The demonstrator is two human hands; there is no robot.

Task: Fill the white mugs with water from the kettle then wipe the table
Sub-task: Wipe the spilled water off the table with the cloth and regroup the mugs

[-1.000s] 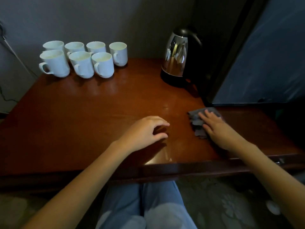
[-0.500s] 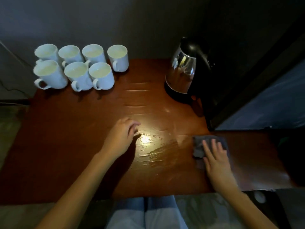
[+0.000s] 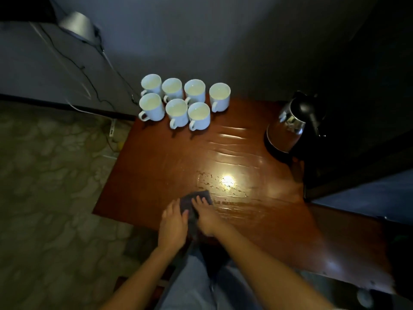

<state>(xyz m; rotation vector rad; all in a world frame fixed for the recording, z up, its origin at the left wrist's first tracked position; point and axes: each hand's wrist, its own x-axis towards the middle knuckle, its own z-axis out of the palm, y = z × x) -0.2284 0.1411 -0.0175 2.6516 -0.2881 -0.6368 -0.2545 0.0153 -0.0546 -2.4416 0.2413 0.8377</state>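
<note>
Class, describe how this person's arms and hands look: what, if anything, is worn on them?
The left forearm and right forearm are bare up to the frame edge; no sleeve shows. The left hand and right hand wear no gloves. No watch, bracelet or ring shows, though the dim light could hide a thin ring.

Surface: glossy brown wooden table (image 3: pixel 156 175) | far-left corner: seven white mugs (image 3: pixel 176 110), two rows, close together | far-right: kettle (image 3: pixel 288 130) on black base (image 3: pixel 273 150) | near edge: dark cloth (image 3: pixel 193 199) lying flat | centre: wet streaks (image 3: pixel 234 153), lamp glare.
</note>
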